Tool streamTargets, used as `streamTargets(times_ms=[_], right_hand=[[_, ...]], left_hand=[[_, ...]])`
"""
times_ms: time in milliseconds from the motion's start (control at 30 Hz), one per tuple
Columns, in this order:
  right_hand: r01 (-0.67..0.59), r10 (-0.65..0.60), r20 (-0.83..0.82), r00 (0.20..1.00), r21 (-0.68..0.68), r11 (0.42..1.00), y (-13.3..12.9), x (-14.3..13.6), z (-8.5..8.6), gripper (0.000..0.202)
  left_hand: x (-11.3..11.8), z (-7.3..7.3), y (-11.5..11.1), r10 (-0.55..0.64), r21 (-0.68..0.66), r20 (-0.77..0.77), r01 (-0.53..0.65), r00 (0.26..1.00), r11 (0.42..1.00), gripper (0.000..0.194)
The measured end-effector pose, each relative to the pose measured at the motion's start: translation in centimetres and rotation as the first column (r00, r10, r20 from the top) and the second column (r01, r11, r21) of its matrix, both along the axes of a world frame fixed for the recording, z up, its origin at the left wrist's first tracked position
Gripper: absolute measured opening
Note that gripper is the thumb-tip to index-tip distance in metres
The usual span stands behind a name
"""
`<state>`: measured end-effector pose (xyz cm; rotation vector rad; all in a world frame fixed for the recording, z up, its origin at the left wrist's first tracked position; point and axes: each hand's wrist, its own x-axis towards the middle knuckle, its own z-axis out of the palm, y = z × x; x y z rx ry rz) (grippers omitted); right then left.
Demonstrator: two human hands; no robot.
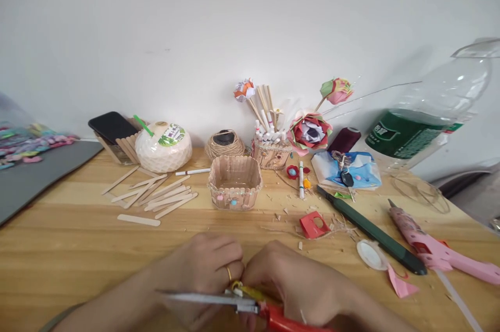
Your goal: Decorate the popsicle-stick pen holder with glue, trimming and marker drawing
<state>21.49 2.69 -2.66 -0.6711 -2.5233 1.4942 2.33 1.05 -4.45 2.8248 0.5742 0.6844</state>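
Note:
Both my hands meet low in the middle, at the table's front edge. My left hand (209, 264), with a ring on one finger, is closed on a small yellow piece (253, 293) that looks like paper or a petal. My right hand (291, 277) is curled against it, its fingertips also at the yellow piece. Red-handled scissors (287, 321) lie along the right palm, their blade pointing left across the left hand. The fingertips are largely hidden, and whether the blades are apart I cannot tell. Just beyond stands a small basket (234, 186) made of wooden sticks.
Loose craft sticks (167, 194) and a white coconut (164, 147) are at left. Behind are twine (224, 143) and paper flowers (310, 131). At right lie a red paper scrap (314, 224), a dark green pen-like tool (371, 230), a pink glue gun (433, 251) and a large bottle (425, 113).

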Motion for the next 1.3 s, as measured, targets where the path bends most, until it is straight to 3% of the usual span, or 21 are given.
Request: streamTargets(times_ms=[100,167,267,333,467,533,633,733,767,833,933,1000,1067,1133,1300], right_hand=[[-0.012,0.013,-0.018,1.0,0.029,1.0,0.0,-0.1,-0.5,0.045],[0.014,-0.014,0.0,1.0,0.015,1.0,-0.1,-0.1,-0.7,0.045],[0.044,-0.043,0.025,0.999,-0.01,0.999,-0.2,0.0,-0.3,0.038],[0.052,-0.051,0.033,0.998,-0.026,0.998,-0.2,0.1,0.1,0.031],[0.018,-0.017,0.028,0.999,-0.036,0.999,-0.3,0.0,0.4,0.026],[-0.003,0.003,0.021,1.0,-0.023,1.0,-0.2,0.0,0.2,0.028],[-0.016,0.016,0.009,1.0,-0.001,1.0,0.0,0.2,0.1,0.029],[0.053,-0.053,-0.028,0.998,-0.008,0.999,0.3,0.8,0.8,0.028],[0.104,-0.104,-0.053,0.993,-0.016,0.995,0.4,1.0,1.1,0.03],[0.222,-0.225,-0.14,0.964,-0.039,0.974,0.7,1.5,1.4,0.036],[0.437,-0.434,-0.254,0.865,-0.048,0.898,1.4,1.9,1.3,0.039],[0.624,-0.602,-0.242,0.761,0.019,0.781,1.9,2.0,0.9,0.033],[0.748,-0.724,-0.191,0.662,0.127,0.651,2.5,1.9,0.4,0.026],[0.788,-0.774,-0.159,0.613,0.195,0.584,3.0,1.8,-0.1,0.024],[0.77,-0.763,-0.105,0.638,0.119,0.627,3.9,1.5,-1.2,0.016]], left_hand=[[-0.1,0.0,0.2,0.07,-0.078,0.08,-0.064,0.994,0.995,0.022],[0.1,0.1,0.2,0.16,-0.274,0.152,-0.114,0.975,0.955,0.025],[0.5,0.4,0.2,0.228,-0.595,0.141,-0.102,0.963,0.797,0.031],[0.8,0.5,0.2,0.234,-0.73,0.104,-0.086,0.967,0.678,0.041],[1.0,0.1,0.4,0.229,-0.886,0.109,-0.009,0.967,0.463,0.053],[0.9,-0.1,0.4,0.226,-0.915,0.123,0.023,0.966,0.402,0.053],[0.8,-0.2,0.4,0.244,-0.909,0.158,0.044,0.957,0.415,0.046],[0.5,0.1,0.8,0.391,-0.849,0.278,0.034,0.878,0.527,0.033],[0.3,0.2,1.0,0.481,-0.818,0.335,-0.003,0.81,0.575,0.03],[-0.3,0.2,1.7,0.667,-0.765,0.44,-0.138,0.601,0.629,0.026],[-1.2,0.0,2.8,0.822,-0.766,0.509,-0.303,0.255,0.568,0.027],[-1.6,-0.2,3.5,0.853,-0.796,0.507,-0.311,0.126,0.519,0.024],[-1.8,-0.5,4.1,0.869,-0.823,0.489,-0.289,0.08,0.49,0.019],[-1.9,-0.8,4.5,0.879,-0.837,0.47,-0.276,0.077,0.472,0.017],[-1.6,-1.8,4.8,0.897,-0.869,0.401,-0.233,0.185,0.436,0.017]])
